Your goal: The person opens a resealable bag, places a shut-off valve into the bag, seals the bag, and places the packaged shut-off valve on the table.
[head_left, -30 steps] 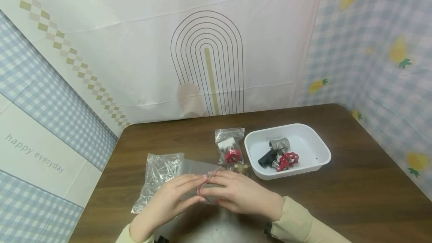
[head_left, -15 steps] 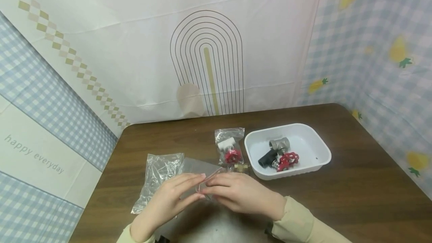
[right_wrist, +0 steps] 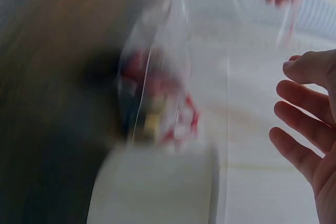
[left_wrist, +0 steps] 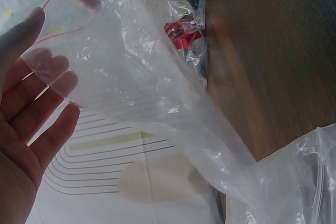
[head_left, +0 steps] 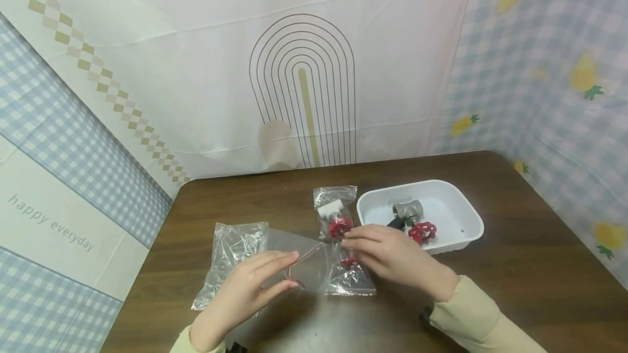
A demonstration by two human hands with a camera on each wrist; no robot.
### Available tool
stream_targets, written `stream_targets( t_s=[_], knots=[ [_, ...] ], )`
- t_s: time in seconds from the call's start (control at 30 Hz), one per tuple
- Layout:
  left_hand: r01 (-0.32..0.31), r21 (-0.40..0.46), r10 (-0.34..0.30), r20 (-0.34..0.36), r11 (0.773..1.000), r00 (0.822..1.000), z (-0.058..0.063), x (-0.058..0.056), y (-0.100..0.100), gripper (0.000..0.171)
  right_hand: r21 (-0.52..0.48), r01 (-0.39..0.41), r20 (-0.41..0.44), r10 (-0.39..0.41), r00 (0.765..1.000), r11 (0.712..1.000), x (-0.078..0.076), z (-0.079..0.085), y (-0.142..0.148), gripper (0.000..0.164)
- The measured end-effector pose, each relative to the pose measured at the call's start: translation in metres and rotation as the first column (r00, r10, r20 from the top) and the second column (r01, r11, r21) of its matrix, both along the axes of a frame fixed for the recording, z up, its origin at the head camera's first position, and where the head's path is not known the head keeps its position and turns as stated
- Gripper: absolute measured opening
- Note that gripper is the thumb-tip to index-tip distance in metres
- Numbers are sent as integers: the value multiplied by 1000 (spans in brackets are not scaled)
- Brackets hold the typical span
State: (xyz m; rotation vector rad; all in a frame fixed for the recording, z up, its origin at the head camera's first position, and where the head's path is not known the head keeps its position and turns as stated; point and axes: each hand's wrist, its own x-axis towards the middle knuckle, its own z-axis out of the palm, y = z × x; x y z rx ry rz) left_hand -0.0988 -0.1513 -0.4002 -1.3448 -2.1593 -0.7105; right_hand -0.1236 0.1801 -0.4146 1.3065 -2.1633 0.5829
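My left hand (head_left: pixel 252 279) holds a clear zip bag (head_left: pixel 311 266) by its red-lined mouth, thumb and fingers on either side. That mouth gapes. In the left wrist view, film of the zip bag (left_wrist: pixel 136 72) covers the fingertips. My right hand (head_left: pixel 399 257) is near the tray's left end, its fingers bent and holding nothing. Partly beneath its fingertips lies a bagged valve (head_left: pixel 349 263) with a red handwheel. Behind that lies another bagged valve (head_left: pixel 338 225), with a white body and red wheel. The right wrist view is blurred around the bagged parts.
A white tray (head_left: pixel 458 206) at the right holds a grey metal tee fitting (head_left: pixel 408 210), a black fitting (head_left: pixel 396 223) and a red handwheel valve (head_left: pixel 423 232). A flat clear bag (head_left: pixel 235 249) lies left on the brown table (head_left: pixel 530 266). Printed cloths hang behind.
My right hand has left the zip bag's mouth and moved right toward the tray, uncovering the front bagged valve. My left hand stays at the zip bag.
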Motion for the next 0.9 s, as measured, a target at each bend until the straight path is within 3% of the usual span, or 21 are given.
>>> stream_targets(
  t_s=[0.13, 0.23, 0.33, 0.47, 0.57, 0.77, 0.9],
  knots=[
    [-1, 5, 1, -8, 1000, 1000, 0, 0, 0, 44, 0, 142, 40, -142, 989, 990, -4, -4, 37, 34],
    [2, 9, -2, -14, 1000, 1000, -1, -1, -1, 42, 1, 263, 78, -262, 962, 965, -5, -5, 65, 34],
    [3, 7, -3, -12, 1000, 1000, -2, -2, -2, 43, 19, 385, 134, -384, 914, 923, -3, -2, 88, 35],
    [3, 0, -3, -3, 1000, 1000, -3, -2, -3, 46, 101, 513, 246, -521, 817, 853, 2, 2, 106, 36],
    [-1, -4, 1, -4, 1000, 1000, -3, -2, -3, 47, 145, 550, 312, -565, 764, 823, 3, 1, 111, 34],
    [-18, -21, 18, -10, 1000, 1000, -2, -2, -2, 49, 210, 558, 400, -591, 700, 803, -2, -2, 110, 37],
    [-22, -25, 22, -12, 999, 1000, -1, -2, -1, 48, 290, 563, 465, -628, 624, 774, -6, -2, 105, 48]
  ],
)
